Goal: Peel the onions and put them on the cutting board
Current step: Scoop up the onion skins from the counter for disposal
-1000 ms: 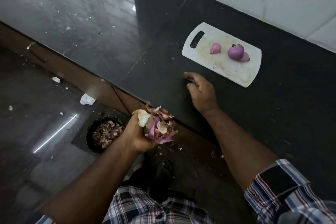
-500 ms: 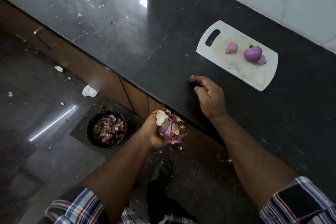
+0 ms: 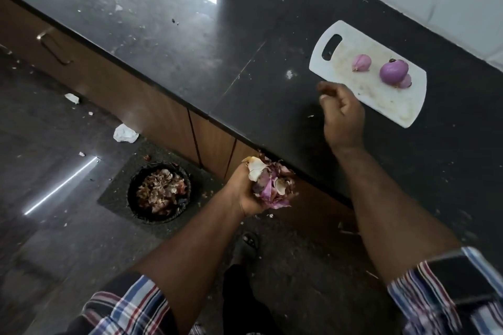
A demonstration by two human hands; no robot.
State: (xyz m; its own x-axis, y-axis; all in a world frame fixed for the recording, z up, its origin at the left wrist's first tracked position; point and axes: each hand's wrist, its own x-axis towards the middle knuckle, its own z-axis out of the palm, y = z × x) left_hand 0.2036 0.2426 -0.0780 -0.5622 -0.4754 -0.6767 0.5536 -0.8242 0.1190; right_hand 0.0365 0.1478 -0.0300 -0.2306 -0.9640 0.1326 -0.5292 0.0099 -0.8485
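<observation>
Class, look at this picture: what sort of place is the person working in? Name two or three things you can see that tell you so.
Most likely a home kitchen. A dark stone counter runs above wooden cabinets, a white cutting board holds peeled onions, and a bin of peelings stands on the floor.

So the white plastic cutting board with the slot handle (image 3: 337,62) is lying flat on the black counter, carrying three peeled purple onions. A small pale-purple onion piece (image 3: 361,62) is sitting near the handle end, while a bigger round purple onion (image 3: 393,72) is resting further along with a smaller pinkish one (image 3: 405,81) tucked right against it, touching. A bunch of papery purple-and-cream onion peels (image 3: 268,183) is hanging out past the counter's edge.
</observation>
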